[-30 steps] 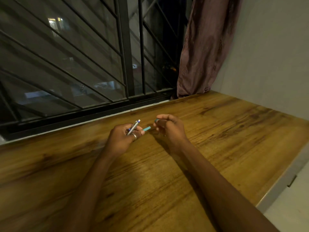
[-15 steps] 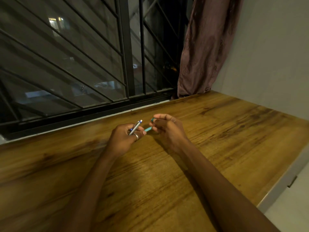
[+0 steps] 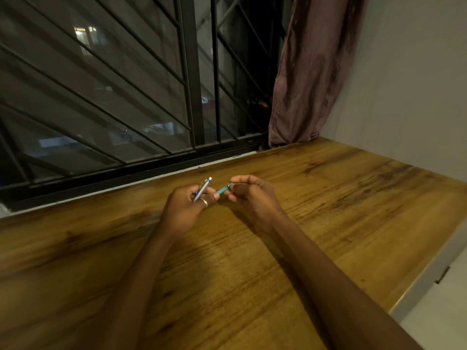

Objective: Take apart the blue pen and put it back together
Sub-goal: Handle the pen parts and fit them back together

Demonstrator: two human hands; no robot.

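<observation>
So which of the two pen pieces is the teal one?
The short teal piece, pinched by the right hand. The silver piece, gripped in the left hand, is longer and has a white tip.

two hands [image 3: 185, 209] [image 3: 252, 195], two pen pieces [image 3: 203, 188] [image 3: 222, 190], one table [image 3: 341, 198], one curtain [image 3: 313, 72]

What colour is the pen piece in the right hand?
The piece is teal; head view shows it.
</observation>
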